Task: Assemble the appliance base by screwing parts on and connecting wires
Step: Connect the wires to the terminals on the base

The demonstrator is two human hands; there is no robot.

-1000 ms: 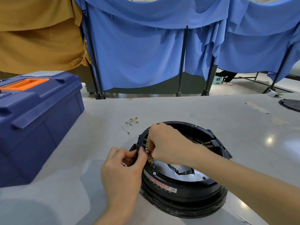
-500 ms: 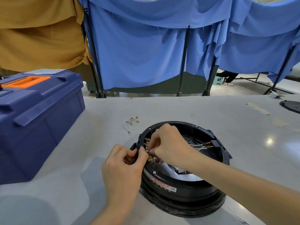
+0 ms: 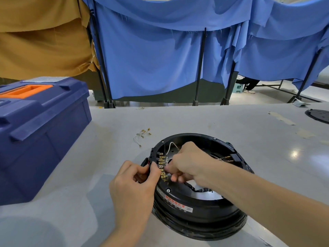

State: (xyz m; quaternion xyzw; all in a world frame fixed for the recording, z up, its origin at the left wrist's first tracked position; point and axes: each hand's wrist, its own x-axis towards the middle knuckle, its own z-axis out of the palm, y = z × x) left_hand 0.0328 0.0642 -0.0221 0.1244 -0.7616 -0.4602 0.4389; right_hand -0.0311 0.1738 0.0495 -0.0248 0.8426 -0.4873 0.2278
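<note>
grey table point(image 3: 195, 118), round base point(image 3: 199, 216) open-side up, maybe tilted

— Where did the appliance base point(image 3: 195, 216) sit?
— On the table point(image 3: 195, 118), towards the front. The toolbox point(image 3: 41, 139) stood to its left, and loose wires point(image 3: 142, 134) lay just behind it.
— The hands?
— The left hand point(image 3: 133, 189) was outside the terminal block point(image 3: 154, 155) on the left rim. The right hand point(image 3: 190, 163) was inside, at a wire point(image 3: 171, 145).
</note>
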